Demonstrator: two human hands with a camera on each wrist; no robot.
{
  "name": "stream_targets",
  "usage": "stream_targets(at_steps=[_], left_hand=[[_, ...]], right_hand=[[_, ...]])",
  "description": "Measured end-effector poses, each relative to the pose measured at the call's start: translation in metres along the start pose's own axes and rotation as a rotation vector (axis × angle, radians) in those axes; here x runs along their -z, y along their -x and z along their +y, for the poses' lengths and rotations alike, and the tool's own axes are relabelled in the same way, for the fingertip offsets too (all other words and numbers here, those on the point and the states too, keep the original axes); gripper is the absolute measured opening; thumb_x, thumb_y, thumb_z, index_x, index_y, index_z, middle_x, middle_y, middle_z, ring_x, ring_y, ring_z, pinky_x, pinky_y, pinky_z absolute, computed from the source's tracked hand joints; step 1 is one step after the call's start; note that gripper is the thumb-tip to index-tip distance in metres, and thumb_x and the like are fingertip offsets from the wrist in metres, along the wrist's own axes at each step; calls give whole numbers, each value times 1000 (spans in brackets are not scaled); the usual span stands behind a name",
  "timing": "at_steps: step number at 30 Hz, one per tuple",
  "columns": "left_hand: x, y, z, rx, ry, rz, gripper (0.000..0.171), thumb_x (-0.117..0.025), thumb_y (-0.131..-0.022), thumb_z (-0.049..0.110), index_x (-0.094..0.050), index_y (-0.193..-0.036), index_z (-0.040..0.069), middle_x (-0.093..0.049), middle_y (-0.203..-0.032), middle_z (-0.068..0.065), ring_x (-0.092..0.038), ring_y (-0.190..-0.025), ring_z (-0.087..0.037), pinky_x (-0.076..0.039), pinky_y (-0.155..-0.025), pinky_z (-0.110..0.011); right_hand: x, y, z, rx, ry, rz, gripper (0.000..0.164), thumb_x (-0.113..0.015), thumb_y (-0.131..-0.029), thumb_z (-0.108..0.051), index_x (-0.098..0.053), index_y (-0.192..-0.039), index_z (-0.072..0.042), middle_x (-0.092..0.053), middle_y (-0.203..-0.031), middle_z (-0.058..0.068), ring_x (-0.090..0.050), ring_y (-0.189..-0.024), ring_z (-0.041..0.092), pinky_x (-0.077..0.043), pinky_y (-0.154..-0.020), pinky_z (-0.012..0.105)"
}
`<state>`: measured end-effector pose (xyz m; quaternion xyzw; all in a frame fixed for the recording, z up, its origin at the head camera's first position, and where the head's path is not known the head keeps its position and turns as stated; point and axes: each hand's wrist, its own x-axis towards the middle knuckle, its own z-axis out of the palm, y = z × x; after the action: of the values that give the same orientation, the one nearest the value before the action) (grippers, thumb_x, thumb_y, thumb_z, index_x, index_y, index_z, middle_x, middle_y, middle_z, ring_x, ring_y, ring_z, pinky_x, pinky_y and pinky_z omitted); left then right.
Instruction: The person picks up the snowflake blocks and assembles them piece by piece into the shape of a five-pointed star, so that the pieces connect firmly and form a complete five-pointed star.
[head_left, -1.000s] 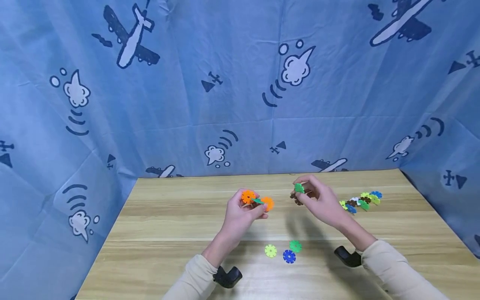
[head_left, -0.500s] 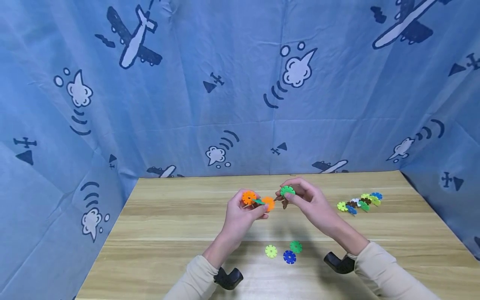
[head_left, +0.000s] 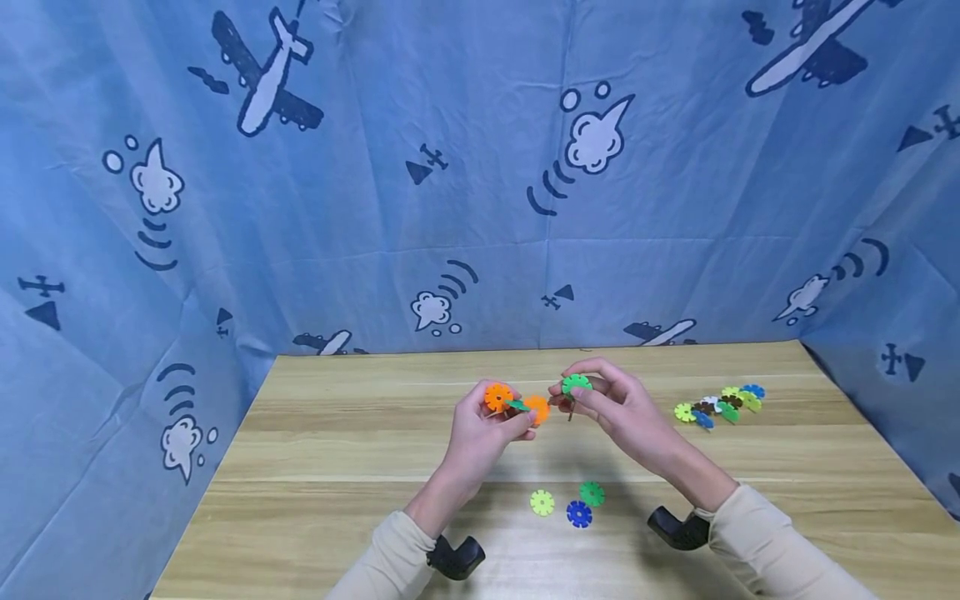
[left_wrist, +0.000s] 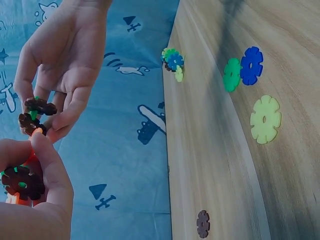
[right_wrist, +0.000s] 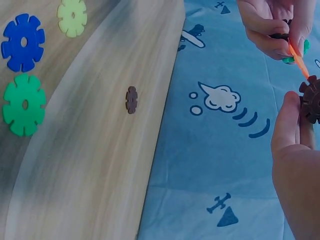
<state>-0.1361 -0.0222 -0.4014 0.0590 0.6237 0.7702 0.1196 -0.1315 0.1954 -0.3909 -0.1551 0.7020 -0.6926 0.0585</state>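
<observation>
Orange disc (head_left: 539,407) touching brown disc (right_wrist: 313,101)
Left grip (head_left: 483,429) pinches the orange one; right grip (head_left: 626,412) pinches a green disc (head_left: 576,383).

Blue airplane-print curtain (head_left: 480,208) behind wooden table (head_left: 337,433)

Smooth plastic discs (head_left: 575,382), wood-grain tabletop (head_left: 337,450), creased matt cloth backdrop (head_left: 480,217)
</observation>
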Motion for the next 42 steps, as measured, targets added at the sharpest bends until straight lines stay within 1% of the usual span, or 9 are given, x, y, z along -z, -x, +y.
stream_targets(at_steps=[8, 12, 15, 19, 25, 29, 32, 35, 42], left_hand=[[-1, 0, -2, -4, -13, 8, 30, -75, -85, -6, -56, -109, 0, -64, -98, -10, -70, -82, -18, -63, -77, -31], [-1, 0, -3, -4, -26, 10, 31, -75, -85, -6, -56, -108, 0, -63, -96, -10, -70, -80, -18, -63, -77, -31], [0, 1, -3, -8, -30, 4, 31, -76, -85, -5, -57, -109, -1, -64, -95, -9, -70, -79, -18, -63, -77, -31], [1, 3, -3, -5, -42, 1, 28, -77, -84, -3, -62, -106, -3, -68, -93, -9, -71, -78, -17, -63, -78, -30], [0, 4, -2, 0, -46, -23, 23, -78, -83, -3, -68, -103, -4, -73, -90, -8, -72, -76, -15, -63, -79, -31], [-1, 4, -2, 4, -38, -37, 22, -78, -83, -3, -69, -103, -5, -74, -89, -8, -72, -75, -15, -63, -80, -32], [-2, 4, -3, 8, -31, -36, 21, -78, -83, -3, -70, -103, -5, -74, -88, -7, -72, -75, -15, -63, -80, -32], [-2, 5, -3, 9, -26, -33, 22, -78, -84, -2, -69, -103, -5, -74, -89, -8, -72, -75, -15, -63, -80, -32], [-1, 7, -5, 48, -51, -31, 24, -77, -86, 2, -66, -107, -2, -72, -91, -7, -72, -77, -16, -63, -81, -30]], right_hand=[[0, 0, 2, -12, -9, -10, 27, -57, -105, -19, -54, -127, -3, -72, -120, 7, -69, -114, 18, -55, -100, 28], [1, 1, 4, -29, -44, -45, 33, -57, -105, -18, -50, -130, 3, -72, -123, 6, -68, -116, 16, -55, -101, 28], [1, 2, 5, -20, -74, -76, 34, -56, -105, -15, -49, -130, 7, -70, -125, 5, -68, -116, 16, -55, -101, 29], [2, 3, 6, -6, -112, -111, 30, -54, -106, -12, -52, -128, 7, -69, -126, 7, -68, -113, 18, -55, -101, 31], [3, 4, 4, -31, -136, -116, 27, -55, -105, -12, -55, -125, 7, -68, -125, 13, -68, -114, 18, -55, -100, 32], [2, 5, 3, -51, -152, -111, 27, -55, -105, -12, -55, -125, 6, -69, -124, 11, -68, -117, 17, -55, -101, 31], [2, 5, 3, -57, -146, -101, 28, -55, -105, -12, -55, -125, 7, -70, -124, 9, -68, -116, 17, -55, -100, 31], [1, 5, 3, -61, -129, -91, 31, -56, -105, -13, -53, -127, 9, -70, -125, 11, -68, -116, 18, -55, -100, 32], [0, 5, 1, -120, -34, -67, 36, -61, -103, -21, -56, -128, 5, -69, -128, 9, -70, -113, 19, -55, -100, 31]])
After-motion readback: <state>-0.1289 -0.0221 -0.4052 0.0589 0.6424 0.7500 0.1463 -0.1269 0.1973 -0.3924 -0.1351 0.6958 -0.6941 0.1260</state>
